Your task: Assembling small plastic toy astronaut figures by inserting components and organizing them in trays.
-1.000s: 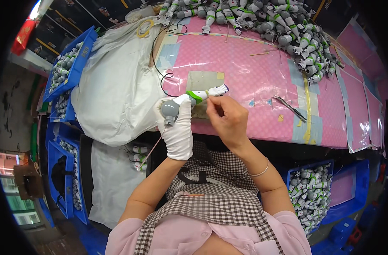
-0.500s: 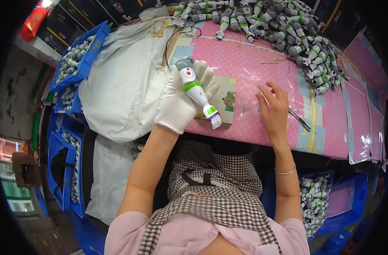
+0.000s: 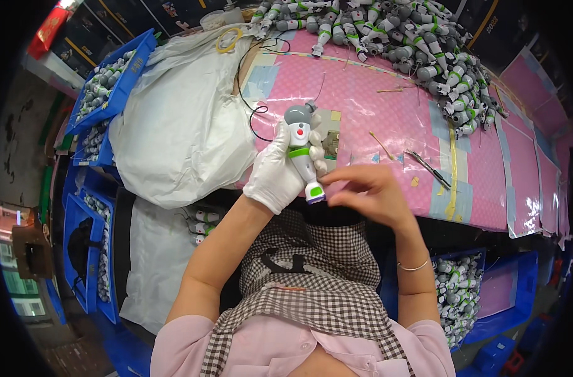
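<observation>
My left hand [image 3: 279, 171], in a white glove, is wrapped round a toy arm [image 3: 302, 157]. The piece is white with a grey shoulder, a red dot, green bands and a purple cuff, and its shoulder end points away from me. Below the cuff, the toy's white fingers do not show. My bare right hand [image 3: 374, 193] is close beside the cuff end, fingers bent and a gap between thumb and forefinger. Whether a fingertip touches the toy I cannot tell. Under and behind the left hand lies a flat metal fixture [image 3: 329, 135], partly hidden.
A large heap of toy arms [image 3: 418, 44] covers the far right of the pink table [image 3: 362, 94]. A black pen [image 3: 429, 169] and a thin stick [image 3: 380, 144] lie to the right. White sheeting [image 3: 186, 119] spreads left. Blue bins [image 3: 139, 60] with toy parts stand around.
My left hand has turned the toy arm more upright and brought it slightly nearer and right. My right hand has moved left and nearer, from over the table to the cuff end.
</observation>
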### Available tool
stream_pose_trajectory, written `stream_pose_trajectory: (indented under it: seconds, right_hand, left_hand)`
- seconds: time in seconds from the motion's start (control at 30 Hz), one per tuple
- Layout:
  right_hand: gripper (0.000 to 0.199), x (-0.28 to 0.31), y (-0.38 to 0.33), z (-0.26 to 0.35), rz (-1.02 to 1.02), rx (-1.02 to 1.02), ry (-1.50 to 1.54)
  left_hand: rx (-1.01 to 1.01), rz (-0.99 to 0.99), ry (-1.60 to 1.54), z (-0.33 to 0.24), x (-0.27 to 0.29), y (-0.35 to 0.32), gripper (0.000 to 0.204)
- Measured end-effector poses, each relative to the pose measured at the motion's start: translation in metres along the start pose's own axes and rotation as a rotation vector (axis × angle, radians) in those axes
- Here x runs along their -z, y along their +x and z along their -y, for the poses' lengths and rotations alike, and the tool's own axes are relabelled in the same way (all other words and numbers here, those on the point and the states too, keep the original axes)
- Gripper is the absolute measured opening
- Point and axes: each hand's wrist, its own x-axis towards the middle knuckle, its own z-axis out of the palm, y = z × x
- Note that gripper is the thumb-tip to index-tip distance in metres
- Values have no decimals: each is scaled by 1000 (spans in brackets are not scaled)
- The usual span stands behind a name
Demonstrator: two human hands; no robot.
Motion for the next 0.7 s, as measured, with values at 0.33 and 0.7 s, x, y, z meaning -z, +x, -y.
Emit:
stream_pose_trajectory:
  seconds: [0.33, 0.7]
  right_hand:
    - [17, 61, 10, -33, -558, -145, -777]
    - [8, 7, 24, -23, -547, 2, -398]
  left_hand:
    - [115, -41, 22, 4, -14, -13, 56]
    - [-178, -444, 634, 1, -6, 7, 55]
